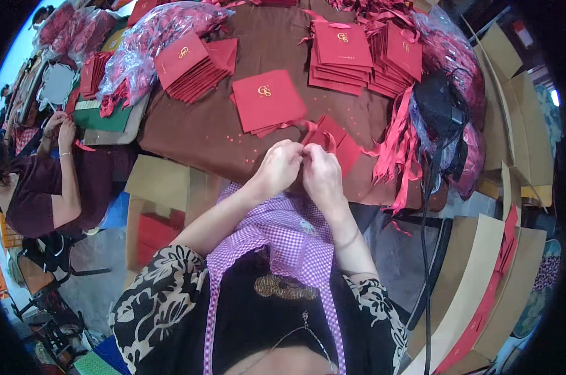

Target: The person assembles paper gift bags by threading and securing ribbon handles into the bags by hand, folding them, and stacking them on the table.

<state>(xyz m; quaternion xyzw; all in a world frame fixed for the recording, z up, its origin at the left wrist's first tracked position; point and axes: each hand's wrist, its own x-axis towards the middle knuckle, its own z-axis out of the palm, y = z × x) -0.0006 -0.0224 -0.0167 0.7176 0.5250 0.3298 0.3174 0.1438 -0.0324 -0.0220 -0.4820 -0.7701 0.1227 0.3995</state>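
My left hand (280, 165) and my right hand (322, 176) meet at the table's near edge, fingertips pinched together. Between them is a red ribbon (308, 125), whose loop rises just beyond my fingers. What exactly the fingertips grip is partly hidden by the knuckles. Right behind my right hand lies a small red paper bag (347, 152) or folded card, partly covered. A flat stack of red bags (269, 100) with a gold emblem rests a little farther off, to the left of it. To the right hangs a bunch of loose red ribbons (397, 156) over the table edge.
Red stacks stand at the far left (189, 65) and far right (340, 53) of the brown-covered table (189, 132). A black cable (426, 250) runs down at right. Open cardboard boxes flank me at left (158, 181) and right (464, 281). A co-worker (51, 181) works at left.
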